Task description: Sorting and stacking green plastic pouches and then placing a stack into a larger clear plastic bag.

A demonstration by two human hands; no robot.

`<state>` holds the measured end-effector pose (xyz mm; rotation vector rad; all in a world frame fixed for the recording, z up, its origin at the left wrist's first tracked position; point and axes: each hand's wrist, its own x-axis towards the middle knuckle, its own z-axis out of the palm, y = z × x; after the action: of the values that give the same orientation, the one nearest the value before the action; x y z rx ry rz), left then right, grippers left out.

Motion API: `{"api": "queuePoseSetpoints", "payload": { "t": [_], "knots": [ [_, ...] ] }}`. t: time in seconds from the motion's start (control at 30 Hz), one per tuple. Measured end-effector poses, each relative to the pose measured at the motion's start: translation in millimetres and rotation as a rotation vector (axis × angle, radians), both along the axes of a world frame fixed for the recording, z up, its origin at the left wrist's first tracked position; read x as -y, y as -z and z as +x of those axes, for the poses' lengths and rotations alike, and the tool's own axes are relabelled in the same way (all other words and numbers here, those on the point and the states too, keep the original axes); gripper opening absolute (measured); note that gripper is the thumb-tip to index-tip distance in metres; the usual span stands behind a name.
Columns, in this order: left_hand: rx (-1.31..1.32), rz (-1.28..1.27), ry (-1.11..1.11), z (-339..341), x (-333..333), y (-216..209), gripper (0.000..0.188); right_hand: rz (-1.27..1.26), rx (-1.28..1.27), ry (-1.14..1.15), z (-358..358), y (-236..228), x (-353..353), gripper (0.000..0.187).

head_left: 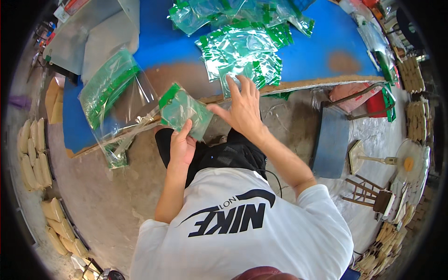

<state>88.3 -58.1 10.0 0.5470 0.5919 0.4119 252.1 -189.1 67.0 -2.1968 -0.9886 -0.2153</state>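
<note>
My left hand (182, 145) is closed on a small stack of clear plastic bags (185, 113) with green edges, held just off the table's front edge with the thumb on top. My right hand (243, 108) is open, its fingers spread toward the table. Its fingertips are at the near end of a loose pile of clear, green-edged bags (242, 49); whether they touch it I cannot tell. To the left, a large clear plastic bag (112, 88) holding more green-edged bags lies over the table edge, its lower end hanging down.
The blue table (308, 60) has a worn brown front edge. More bags (205, 14) lie farther back. A grey bin (107, 37) stands at the far left. To the right are a blue-seated chair (331, 140), a wooden stool (373, 196) and a fan (406, 161). Stacked packs (33, 154) line the left.
</note>
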Motion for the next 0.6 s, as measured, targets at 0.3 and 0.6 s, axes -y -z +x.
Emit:
{"api": "queuePoseSetpoints", "payload": {
  "t": [0.3,0.6],
  "knots": [
    [-0.003,-0.072,0.134,-18.3,-25.0,-10.8,0.041,0.251,-0.026,-0.373,15.3,3.7,8.3,0.049],
    [-0.075,0.176,-0.037,-19.5,-19.0,0.9,0.04,-0.117,0.133,-0.112,8.0,19.8,-37.8,0.068]
  ]
}}
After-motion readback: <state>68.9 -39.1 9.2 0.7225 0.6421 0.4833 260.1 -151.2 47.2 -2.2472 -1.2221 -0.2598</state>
